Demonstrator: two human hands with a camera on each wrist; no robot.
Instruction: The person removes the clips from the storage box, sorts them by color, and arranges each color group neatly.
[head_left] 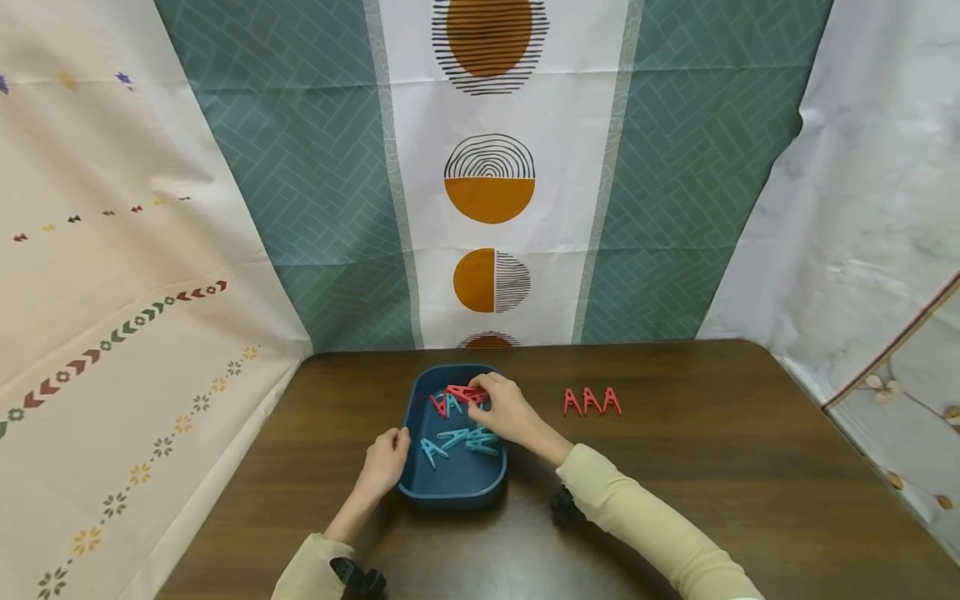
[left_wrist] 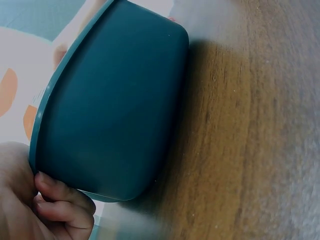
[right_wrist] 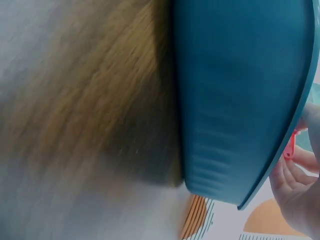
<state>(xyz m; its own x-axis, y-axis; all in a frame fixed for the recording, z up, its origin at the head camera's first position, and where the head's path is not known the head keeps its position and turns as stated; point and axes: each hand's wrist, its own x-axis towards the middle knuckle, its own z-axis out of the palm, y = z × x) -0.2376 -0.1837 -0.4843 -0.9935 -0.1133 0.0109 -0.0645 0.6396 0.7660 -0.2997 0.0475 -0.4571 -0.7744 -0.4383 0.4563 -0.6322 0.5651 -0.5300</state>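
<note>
A blue plastic bin (head_left: 459, 485) stands on the table with red and light-blue clothespins in it. My left hand (head_left: 386, 460) grips its left rim; in the left wrist view the curled fingers (left_wrist: 65, 207) show at the bin's edge. Over the right side of the bin, my right hand (head_left: 510, 412) reaches in at the red clothespins (head_left: 459, 392). The right wrist view has a red clothespin (right_wrist: 290, 146) pinched between that hand's thumb and fingers. Nearer the front of the bin lie several light-blue clothespins (head_left: 433, 451).
Three red clothespins (head_left: 592, 402) lie in a row on the brown wooden table (head_left: 675, 475), right of the bin. Behind the table hangs a patterned cloth (head_left: 495, 233), with pale cloths at both sides.
</note>
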